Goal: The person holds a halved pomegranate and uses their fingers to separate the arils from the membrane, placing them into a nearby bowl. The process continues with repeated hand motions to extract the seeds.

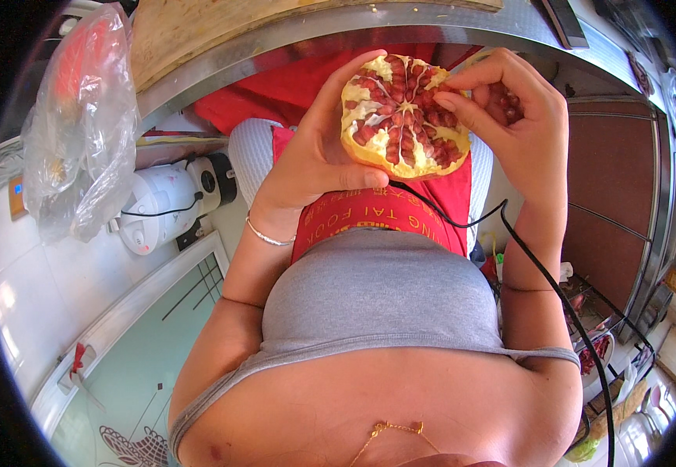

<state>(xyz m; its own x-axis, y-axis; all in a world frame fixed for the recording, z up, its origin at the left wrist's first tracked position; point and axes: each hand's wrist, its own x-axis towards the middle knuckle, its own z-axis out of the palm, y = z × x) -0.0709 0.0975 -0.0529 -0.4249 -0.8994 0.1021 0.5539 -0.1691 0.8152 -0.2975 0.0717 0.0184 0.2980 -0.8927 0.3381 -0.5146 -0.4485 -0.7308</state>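
A pomegranate half (pixel 403 125) is held up in front of me, its cut face showing red arils, white membrane and a yellow rind. My left hand (pixel 325 160) grips it from the left, thumb along the lower rim and fingers behind, partly hidden by the fruit. Thumb and forefinger of my right hand (pixel 528 114) are pinched at the right edge of the cut face, touching arils there. Several loose arils (pixel 507 104) sit in that palm under the curled fingers.
A red apron (pixel 326 216) covers my lap. Above the fruit runs a metal counter edge (pixel 291 44) with a wooden board (pixel 209 35). A plastic bag (pixel 81 128) hangs at left near a white electric appliance (pixel 157 198). A black cable (pixel 539 262) crosses my right arm.
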